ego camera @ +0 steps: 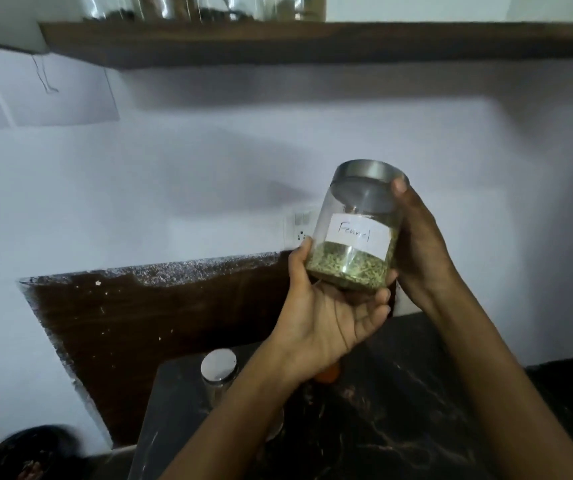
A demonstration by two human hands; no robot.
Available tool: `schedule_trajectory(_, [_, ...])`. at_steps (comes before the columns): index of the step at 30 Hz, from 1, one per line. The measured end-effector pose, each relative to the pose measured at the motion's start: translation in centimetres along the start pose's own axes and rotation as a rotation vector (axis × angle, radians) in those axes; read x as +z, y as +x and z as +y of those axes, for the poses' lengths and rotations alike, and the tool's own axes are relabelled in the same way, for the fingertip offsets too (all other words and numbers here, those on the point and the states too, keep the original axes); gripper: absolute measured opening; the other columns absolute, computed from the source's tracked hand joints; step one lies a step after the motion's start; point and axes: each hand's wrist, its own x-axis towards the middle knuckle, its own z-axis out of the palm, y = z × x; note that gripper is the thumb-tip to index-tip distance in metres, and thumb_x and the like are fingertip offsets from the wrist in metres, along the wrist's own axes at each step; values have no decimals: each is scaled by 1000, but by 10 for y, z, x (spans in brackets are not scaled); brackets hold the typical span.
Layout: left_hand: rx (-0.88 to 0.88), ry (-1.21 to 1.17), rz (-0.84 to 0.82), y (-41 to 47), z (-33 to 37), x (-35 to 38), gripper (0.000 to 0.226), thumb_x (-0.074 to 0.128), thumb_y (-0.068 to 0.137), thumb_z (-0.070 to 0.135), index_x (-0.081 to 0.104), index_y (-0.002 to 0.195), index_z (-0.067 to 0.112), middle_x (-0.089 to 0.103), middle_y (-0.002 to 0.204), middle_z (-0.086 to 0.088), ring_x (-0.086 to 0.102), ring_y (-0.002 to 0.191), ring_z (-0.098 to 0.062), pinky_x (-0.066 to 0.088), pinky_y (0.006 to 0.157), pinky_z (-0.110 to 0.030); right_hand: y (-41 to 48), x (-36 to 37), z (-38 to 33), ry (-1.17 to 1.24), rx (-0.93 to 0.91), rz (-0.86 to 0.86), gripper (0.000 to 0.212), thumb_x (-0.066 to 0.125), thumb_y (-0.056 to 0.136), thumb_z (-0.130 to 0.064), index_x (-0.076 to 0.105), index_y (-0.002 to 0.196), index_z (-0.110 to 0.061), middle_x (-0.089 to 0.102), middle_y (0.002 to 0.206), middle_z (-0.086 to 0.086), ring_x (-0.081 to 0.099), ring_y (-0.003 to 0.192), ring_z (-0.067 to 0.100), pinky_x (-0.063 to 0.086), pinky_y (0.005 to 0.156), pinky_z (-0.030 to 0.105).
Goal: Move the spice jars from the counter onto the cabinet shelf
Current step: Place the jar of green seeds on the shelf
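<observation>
I hold a clear glass jar [358, 230] with a steel lid and a white label reading "Fennel" in the air in front of the wall, tilted slightly. Greenish seeds fill its lower part. My left hand [330, 313] cups the jar's base from below. My right hand [420, 251] grips its right side, thumb on the lid's rim. Below my left forearm another steel-lidded jar [218, 370] stands on the dark marble counter [382, 410]. The dark wooden shelf [313, 43] runs across the top, with several glass jars [209, 8] on it at the left.
A wall socket [300, 225] sits on the white wall just left of the held jar. A dark wooden panel [157, 313] stands behind the counter. An orange object [328, 374] peeks out under my left wrist. The shelf's right part shows no jars.
</observation>
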Motion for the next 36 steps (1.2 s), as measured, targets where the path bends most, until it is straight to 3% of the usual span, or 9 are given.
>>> schedule_trajectory(3, [24,28,-54,7,23,19,74,45,77,68,68,107,4,63,102,-20,67,65,-19,59,61,-27,19,6,-22,0,-61,-26,75,66,71,-58,53,127,-10,56,127,22,59,105,28,48,90,42])
schedule_trajectory(8, [73,110,-99,21,59,50,74,48,75,66,67,103,0,65,100,-19,65,60,-19,58,56,-26,52,12,-57,-4,-132,-77,59,54,82,-51,53,126,-10,63,116,16,61,92,23,50,54,20])
schedule_trajectory(13, [152,225,-100,37,100,83,72,42,77,66,62,104,2,65,91,-16,56,52,-17,50,48,-21,86,19,-96,-56,-214,-156,84,64,66,-64,46,132,-16,59,128,13,60,113,29,53,83,39])
schedule_trajectory(17, [258,369,-80,54,137,109,72,36,80,69,61,103,5,61,86,-13,48,49,-14,41,46,-17,106,27,-128,-64,-257,-209,67,54,78,-52,43,133,-16,60,126,11,63,102,25,54,60,26])
schedule_trajectory(25, [423,679,54,93,190,144,69,27,87,68,55,110,9,58,80,-8,55,49,-16,43,45,-19,141,49,-160,-154,-340,58,66,75,73,-30,37,127,-23,62,111,4,67,92,20,55,63,32])
schedule_trajectory(27, [555,919,180,99,200,148,64,23,90,66,50,119,17,65,93,-6,64,55,-19,50,48,-23,154,50,-169,-121,-315,63,66,76,73,-26,37,126,-24,63,110,5,67,88,21,55,59,33])
schedule_trajectory(30, [1016,1321,465,104,212,141,53,25,94,59,59,108,21,68,92,0,68,65,-23,56,63,-35,170,52,-175,-130,-306,31,64,77,72,-23,38,123,-28,63,105,3,67,85,21,57,64,36])
schedule_trajectory(33, [1472,1777,844,109,230,119,45,33,95,47,62,115,19,64,109,-3,62,98,-23,47,81,-34,195,53,-179,-208,-413,96,72,81,67,-15,37,123,-23,60,105,3,64,91,18,55,70,34])
schedule_trajectory(36, [1560,2244,936,119,256,85,67,32,85,50,39,140,12,41,146,-11,37,135,-29,23,112,-45,222,47,-184,-314,-452,183,83,85,61,-14,36,126,-20,57,107,6,61,98,22,53,87,41])
